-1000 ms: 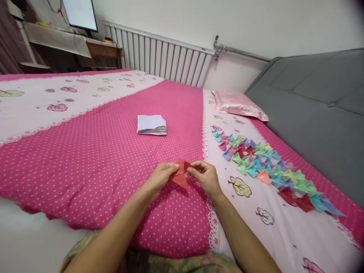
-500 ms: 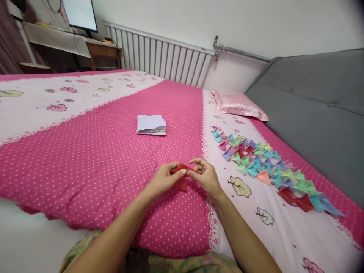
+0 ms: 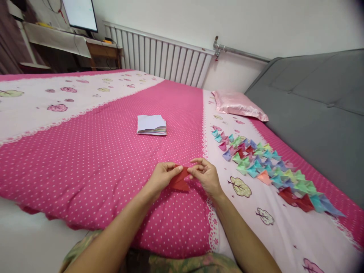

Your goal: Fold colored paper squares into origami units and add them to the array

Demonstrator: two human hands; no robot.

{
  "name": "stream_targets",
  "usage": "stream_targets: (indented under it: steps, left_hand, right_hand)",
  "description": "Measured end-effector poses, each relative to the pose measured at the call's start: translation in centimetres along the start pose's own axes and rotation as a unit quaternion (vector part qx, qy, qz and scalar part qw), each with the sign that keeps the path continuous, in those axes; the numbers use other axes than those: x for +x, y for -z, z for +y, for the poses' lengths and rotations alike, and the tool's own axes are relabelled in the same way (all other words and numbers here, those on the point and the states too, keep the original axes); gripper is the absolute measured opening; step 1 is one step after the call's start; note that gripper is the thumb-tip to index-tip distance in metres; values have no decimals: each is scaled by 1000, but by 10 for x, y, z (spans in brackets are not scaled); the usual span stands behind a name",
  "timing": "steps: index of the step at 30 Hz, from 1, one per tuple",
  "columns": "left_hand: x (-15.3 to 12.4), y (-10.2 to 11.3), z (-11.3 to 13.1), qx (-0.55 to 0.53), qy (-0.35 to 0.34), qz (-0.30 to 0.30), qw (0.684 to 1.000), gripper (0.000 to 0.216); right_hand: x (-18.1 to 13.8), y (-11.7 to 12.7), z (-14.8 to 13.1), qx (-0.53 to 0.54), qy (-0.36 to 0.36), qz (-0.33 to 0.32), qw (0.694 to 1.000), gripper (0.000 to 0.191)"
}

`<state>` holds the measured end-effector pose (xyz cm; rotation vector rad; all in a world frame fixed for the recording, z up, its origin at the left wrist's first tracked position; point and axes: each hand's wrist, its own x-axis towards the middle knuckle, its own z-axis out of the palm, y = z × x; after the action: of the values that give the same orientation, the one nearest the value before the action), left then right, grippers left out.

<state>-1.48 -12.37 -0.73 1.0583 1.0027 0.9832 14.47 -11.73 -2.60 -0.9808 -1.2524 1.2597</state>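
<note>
A folded piece of red paper (image 3: pixel 179 181) is held over the near part of the bed. My left hand (image 3: pixel 162 176) pinches its upper left side between thumb and fingers. At its upper right corner, my right hand (image 3: pixel 207 176) grips the edge with thumb and index finger, the other fingers curled loosely above. Further back on the pink dotted cover lies a stack of square paper (image 3: pixel 151 124), white on top with coloured edges below. To the right of my hands, several rows of small folded paper boats (image 3: pixel 264 177) in many colours stand on the white band of the cover.
A pink satin pillow (image 3: pixel 239 105) lies at the far right, beside a grey padded headboard (image 3: pixel 313 91). Behind the bed are a white radiator (image 3: pixel 159 53) and a desk (image 3: pixel 57 40) with a monitor (image 3: pixel 80 14).
The red paper has turned and shows a wider, flatter face. My right hand's thumb has drawn back from my left thumb to the paper's right corner.
</note>
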Motion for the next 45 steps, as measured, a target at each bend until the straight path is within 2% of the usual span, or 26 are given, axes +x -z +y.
stream_targets:
  steps: [5, 12, 16, 19, 23, 28, 33, 39, 45]
  left_hand:
    - [-2, 1, 2, -1, 21, -18, 1000, 26]
    - [-3, 5, 4, 33, 45, -28, 998, 21]
    - [-3, 5, 4, -3, 58, -42, 997, 17]
    - [-1, 6, 3, -30, 39, -21, 999, 19]
    - [2, 9, 2, -117, 16, 7, 993, 12]
    - [1, 7, 4, -204, 12, 9, 979, 10]
    - [-1, 0, 4, -232, 24, -10, 972, 6]
    - [-1, -1, 0, -207, 28, -26, 978, 5]
    - [-3, 0, 3, -121, -19, 35, 992, 20]
  right_hand:
    - [2, 1, -2, -12, 11, 29, 999, 24]
    - [1, 2, -2, -35, 16, 16, 999, 17]
    - [3, 2, -4, -11, 7, 43, 999, 24]
    - [5, 4, -5, 39, 3, 67, 997, 30]
    - [3, 5, -4, 86, 9, 30, 996, 35]
    - [-4, -5, -4, 37, 52, -36, 997, 33]
    - [-5, -9, -5, 8, 61, 7, 998, 24]
    - [-3, -6, -5, 5, 46, 62, 997, 15]
    - [-4, -8, -6, 12, 48, 62, 997, 14]
